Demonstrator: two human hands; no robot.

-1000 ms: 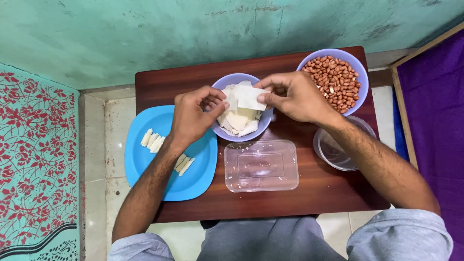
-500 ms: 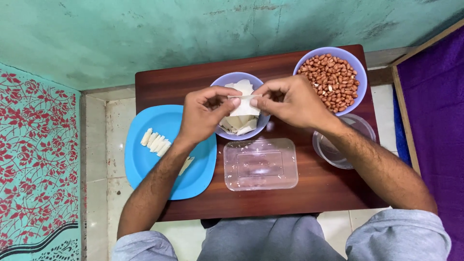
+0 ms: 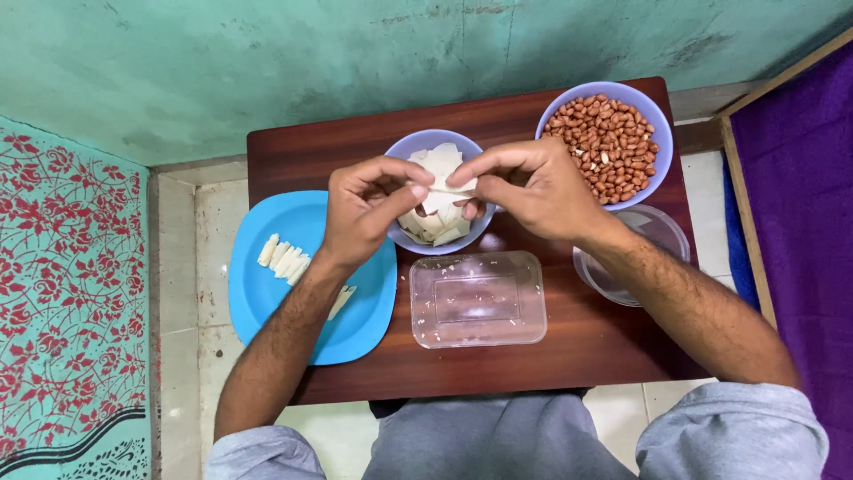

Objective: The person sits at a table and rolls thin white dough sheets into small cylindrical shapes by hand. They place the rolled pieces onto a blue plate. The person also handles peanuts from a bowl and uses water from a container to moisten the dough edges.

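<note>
My left hand (image 3: 366,213) and my right hand (image 3: 530,189) meet over a small purple bowl (image 3: 410,147) of white flat pieces. Together they pinch one thin white piece (image 3: 442,186) between fingertips, held flat just above the bowl. To the left, a blue square plate (image 3: 267,302) carries a row of rolled white sticks (image 3: 283,257), with a few more partly hidden under my left wrist. A larger purple bowl of peanuts (image 3: 609,142) stands at the table's back right.
A clear rectangular plastic container (image 3: 478,299) sits in front of the small bowl. A clear round bowl (image 3: 653,238) lies under my right forearm. The small dark wooden table (image 3: 551,364) stands against a teal wall, purple fabric (image 3: 795,231) on the right.
My right hand lifted a white piece from the small bowl; my left hand came up from the bowl's edge to grip its other end, and both now hold it over the bowl.
</note>
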